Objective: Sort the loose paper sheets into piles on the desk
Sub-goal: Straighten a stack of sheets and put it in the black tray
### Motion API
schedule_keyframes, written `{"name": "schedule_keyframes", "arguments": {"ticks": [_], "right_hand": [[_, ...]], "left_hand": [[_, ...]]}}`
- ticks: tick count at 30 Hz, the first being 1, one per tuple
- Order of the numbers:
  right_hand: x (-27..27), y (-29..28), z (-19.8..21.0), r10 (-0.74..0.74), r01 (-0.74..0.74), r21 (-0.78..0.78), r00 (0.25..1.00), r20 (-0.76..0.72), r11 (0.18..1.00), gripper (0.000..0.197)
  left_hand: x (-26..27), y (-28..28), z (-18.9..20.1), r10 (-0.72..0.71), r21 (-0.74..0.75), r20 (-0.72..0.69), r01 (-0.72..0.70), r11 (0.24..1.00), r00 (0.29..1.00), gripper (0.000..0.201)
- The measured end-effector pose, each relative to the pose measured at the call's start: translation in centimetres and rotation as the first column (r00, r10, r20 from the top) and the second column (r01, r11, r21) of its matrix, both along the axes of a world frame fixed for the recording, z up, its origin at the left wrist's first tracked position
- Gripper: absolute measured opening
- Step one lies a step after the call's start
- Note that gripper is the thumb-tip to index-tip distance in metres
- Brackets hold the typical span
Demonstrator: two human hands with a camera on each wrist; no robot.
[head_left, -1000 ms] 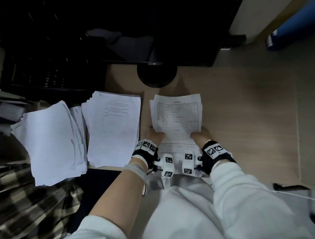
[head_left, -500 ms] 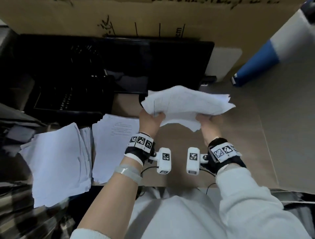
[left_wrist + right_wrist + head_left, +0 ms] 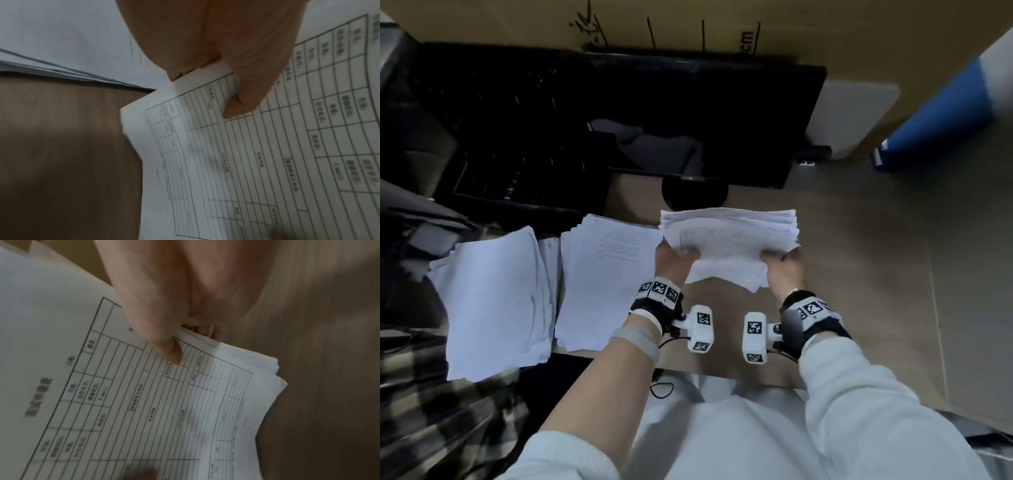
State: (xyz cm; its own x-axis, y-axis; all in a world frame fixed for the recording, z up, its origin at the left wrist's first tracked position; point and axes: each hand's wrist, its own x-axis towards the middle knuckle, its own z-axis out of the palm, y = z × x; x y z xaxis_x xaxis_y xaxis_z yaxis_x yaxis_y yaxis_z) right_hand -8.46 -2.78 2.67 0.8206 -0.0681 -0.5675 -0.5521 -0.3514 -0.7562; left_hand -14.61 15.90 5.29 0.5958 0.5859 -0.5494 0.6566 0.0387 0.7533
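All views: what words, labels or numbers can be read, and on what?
"cm": printed sideways on the cardboard box, beside ruled lines.
Handwritten scrawl on the same box: illegible.
Form on the held stack: table text too blurred.
Middle pile: text lines too small.

head: above, looking forward and down over desk (image 3: 859, 274)
wrists: very close, along each thumb; both share the form stack (image 3: 267, 146)

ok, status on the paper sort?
Left hand and right hand both grip the form stack, raised off the desk. Two piles lie left of it. Landing spot under the stack looks bare.
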Motion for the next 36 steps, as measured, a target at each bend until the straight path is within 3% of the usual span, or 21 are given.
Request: {"name": "schedule_keyframes", "arguments": {"ticks": [3, 6, 10, 14, 16, 19, 23, 27, 28, 32, 36], "right_hand": [[1.2, -0.8, 0.6, 0.075, -0.073, -0.078, 0.997, 0.02, 0.994, 0.041], [1.9, -1.2, 1.5, 0.074, -0.077, 0.01, 0.975, 0.208, 0.997, 0.024], [1.8, -2.2, 0.9, 0.148, -0.153, 0.064, 0.986, 0.075, 0.986, 0.009], [2.7, -2.9, 1.0, 0.163, -0.164, 0.126, 0.987, 0.016, 0.979, 0.009], [2.9, -2.9, 1.8, 0.187, -0.185, 0.15, 0.982, -0.003, 0.971, 0.01], [3.6, -2.4, 3.0, 0.216, -0.211, 0.188, 0.976, -0.008, 0.959, 0.027], [4.0, -0.4, 4.9, 0.263, -0.254, 0.244, 0.965, -0.004, 0.936, 0.042], [2.9, 1.5, 6.9, 0.368, -0.347, 0.237, 0.929, -0.049, 0.907, 0.092], [2.6, 2.0, 7.3, 0.433, -0.411, 0.223, 0.9, -0.056, 0.884, 0.095], [0.7, 4.8, 10.3, 0.574, -0.562, 0.258, 0.818, 0.031, 0.786, 0.03], [-2.2, 8.7, 12.1, 0.429, -0.446, 0.298, 0.895, 0.123, 0.844, 0.023]], "left_hand": [[0.4, -0.3, -0.1, 0.128, -0.016, 0.061, -0.127, 0.992, 0.99, 0.015], [0.6, -1.8, -0.1, 0.204, -0.012, 0.116, -0.204, 0.979, 0.972, 0.012], [0.5, -4.1, -1.0, 0.061, -0.004, 0.027, -0.061, 0.998, 0.998, 0.051], [0.8, -4.4, -0.4, 0.076, -0.003, 0.049, -0.076, 0.997, 0.996, 0.034], [0.8, -4.3, 0.4, 0.152, -0.134, 0.119, -0.136, 0.982, 0.981, 0.033], [-0.5, -3.9, 1.8, 0.178, -0.286, 0.199, -0.117, 0.951, 0.964, 0.035], [-3.1, -2.6, 2.5, 0.182, -0.348, 0.205, -0.102, 0.932, 0.962, 0.039], [-5.6, -0.8, 4.1, 0.261, -0.317, 0.213, -0.186, 0.93, 0.942, 0.03], [-6.0, 0.0, 4.4, 0.289, -0.313, 0.233, -0.21, 0.926, 0.928, 0.028], [-7.0, 3.4, 6.4, 0.323, -0.308, 0.345, -0.219, 0.926, 0.881, 0.029], [-8.9, 6.5, 8.0, 0.262, -0.425, 0.358, -0.093, 0.9, 0.896, 0.038]]}}
